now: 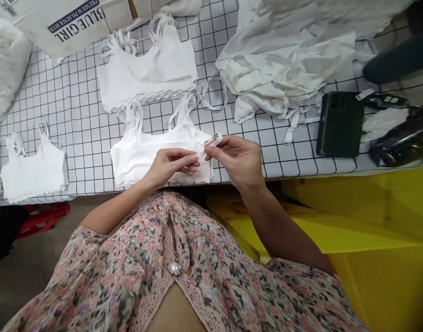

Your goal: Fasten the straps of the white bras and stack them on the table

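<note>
A white crop top lies flat at the near edge of the checked table, straps pointing away from me. Both my hands hover over its right side. My right hand pinches a small white strip or label between thumb and fingertips. My left hand pinches the other end of the same strip, fingers closed. A second white top lies behind the first one.
A small white top sits at the left edge. A heap of white garments fills the back right. A dark phone lies on the right, a cardboard box at the back left. Yellow bins stand below the table.
</note>
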The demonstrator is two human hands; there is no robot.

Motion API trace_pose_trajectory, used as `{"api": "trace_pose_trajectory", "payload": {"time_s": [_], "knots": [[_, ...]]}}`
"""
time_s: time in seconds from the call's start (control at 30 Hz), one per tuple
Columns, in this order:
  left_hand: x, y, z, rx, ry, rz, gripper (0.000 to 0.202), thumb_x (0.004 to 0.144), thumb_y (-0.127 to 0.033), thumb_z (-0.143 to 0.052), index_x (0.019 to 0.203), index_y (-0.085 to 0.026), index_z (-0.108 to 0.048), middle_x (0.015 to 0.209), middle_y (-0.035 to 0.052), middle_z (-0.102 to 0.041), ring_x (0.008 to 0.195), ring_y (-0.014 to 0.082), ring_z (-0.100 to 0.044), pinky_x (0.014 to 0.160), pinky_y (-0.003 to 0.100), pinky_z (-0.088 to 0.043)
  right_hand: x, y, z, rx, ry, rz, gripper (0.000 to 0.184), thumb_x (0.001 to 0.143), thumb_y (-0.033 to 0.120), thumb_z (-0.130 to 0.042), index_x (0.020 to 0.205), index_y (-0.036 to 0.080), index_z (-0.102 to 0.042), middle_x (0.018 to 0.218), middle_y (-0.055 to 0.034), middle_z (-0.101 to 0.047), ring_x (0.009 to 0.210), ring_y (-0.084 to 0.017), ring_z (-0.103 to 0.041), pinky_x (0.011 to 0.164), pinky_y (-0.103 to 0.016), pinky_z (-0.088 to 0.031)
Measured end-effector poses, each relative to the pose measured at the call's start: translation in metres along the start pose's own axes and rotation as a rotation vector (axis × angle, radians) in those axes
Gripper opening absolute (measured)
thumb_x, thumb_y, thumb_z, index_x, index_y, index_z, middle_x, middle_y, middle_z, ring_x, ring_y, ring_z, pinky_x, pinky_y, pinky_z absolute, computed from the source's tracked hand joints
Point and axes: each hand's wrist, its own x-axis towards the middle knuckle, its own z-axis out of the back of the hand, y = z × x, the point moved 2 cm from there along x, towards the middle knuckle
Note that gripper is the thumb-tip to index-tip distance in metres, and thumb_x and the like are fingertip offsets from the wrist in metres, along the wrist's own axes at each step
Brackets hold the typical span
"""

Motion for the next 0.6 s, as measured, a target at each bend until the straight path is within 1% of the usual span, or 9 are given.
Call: {"api": "trace_pose_trajectory", "payload": {"time_s": [0.07,0.1,0.17,0.23,0.3,0.37,0.43,0.5,0.6], "knots": [[0.004,0.0,0.003,0.09,-0.029,-0.092,0.052,0.071,-0.059,-0.101,0.091,-0.015,-0.084,0.081,0.0042,-0.08,0.068,0.0101,-0.071,0.071,0.027,-0.064,0.003,0.003,0.007,-0.234,-0.05,0.195,0.023,0.091,0.038,-0.088,0.105,0.024,-0.078,0.099,-0.0065,-0.078,0.092,-0.024,-0.074,0.091,-0.045,-0.063],[0.005,-0.001,0.004,0.156,-0.032,-0.146,0.048,0.074,-0.058,-0.099,0.09,-0.015,-0.083,0.081,0.0037,-0.08,0.067,0.0095,-0.069,0.07,0.026,-0.063,0.005,0.006,0.009,-0.339,-0.036,0.31,0.033,0.091,0.037,-0.088,0.12,0.024,-0.077,0.112,-0.0092,-0.079,0.105,-0.028,-0.075,0.099,-0.05,-0.062],[0.008,-0.008,0.006,0.301,-0.033,-0.277,0.038,0.082,-0.052,-0.094,0.087,-0.016,-0.082,0.082,0.003,-0.078,0.067,0.0084,-0.066,0.067,0.025,-0.059,0.01,0.012,0.008,-0.443,0.101,0.488,0.045,0.097,0.035,-0.083,0.14,0.027,-0.072,0.129,-0.0109,-0.079,0.128,-0.033,-0.071,0.112,-0.058,-0.057],[0.011,-0.016,0.008,0.433,-0.044,-0.414,0.032,0.089,-0.047,-0.089,0.085,-0.017,-0.08,0.084,0.0029,-0.078,0.07,0.0084,-0.065,0.066,0.023,-0.056,0.016,0.017,0.004,-0.413,0.265,0.552,0.031,0.104,0.032,-0.075,0.135,0.031,-0.076,0.12,-0.0067,-0.083,0.127,-0.032,-0.073,0.109,-0.057,-0.058],[0.013,-0.024,0.01,0.521,-0.052,-0.513,0.028,0.096,-0.044,-0.084,0.086,-0.017,-0.079,0.085,0.0027,-0.078,0.074,0.009,-0.066,0.068,0.023,-0.056,0.025,0.02,-0.001,-0.367,0.331,0.531,0.014,0.105,0.03,-0.073,0.115,0.032,-0.083,0.096,-0.0024,-0.082,0.105,-0.027,-0.076,0.095,-0.05,-0.061],[0.017,-0.028,0.014,0.58,-0.043,-0.572,0.026,0.102,-0.041,-0.077,0.091,-0.018,-0.077,0.087,0.0024,-0.077,0.076,0.0098,-0.067,0.069,0.024,-0.057,0.035,0.02,-0.005,-0.356,0.334,0.476,0.007,0.102,0.032,-0.078,0.101,0.032,-0.084,0.084,-0.0008,-0.079,0.09,-0.023,-0.073,0.085,-0.045,-0.061],[0.02,-0.029,0.023,0.679,-0.059,-0.638,0.023,0.107,-0.04,-0.071,0.097,-0.02,-0.076,0.091,0.0027,-0.077,0.079,0.0113,-0.068,0.071,0.026,-0.057,0.043,0.018,-0.007,-0.359,0.315,0.41,0.007,0.1,0.034,-0.08,0.095,0.032,-0.085,0.082,-0.0006,-0.078,0.086,-0.023,-0.071,0.084,-0.046,-0.062],[0.023,-0.026,0.034,0.869,-0.119,-0.7,0.018,0.107,-0.039,-0.072,0.105,-0.021,-0.074,0.097,0.0036,-0.078,0.088,0.0146,-0.069,0.079,0.031,-0.057,0.048,0.013,-0.008,-0.345,0.274,0.356,0.009,0.1,0.035,-0.08,0.093,0.033,-0.085,0.08,-0.0006,-0.078,0.085,-0.023,-0.071,0.084,-0.047,-0.062],[0.026,-0.013,0.051,1.19,-0.225,-0.645,0.021,0.101,-0.035,-0.082,0.114,-0.023,-0.072,0.108,0.0049,-0.079,0.104,0.0215,-0.068,0.094,0.039,-0.051,0.053,0.004,-0.01,-0.313,0.216,0.305,0.008,0.099,0.035,-0.081,0.092,0.032,-0.084,0.079,-0.0009,-0.077,0.084,-0.024,-0.071,0.081,-0.047,-0.062]]}}
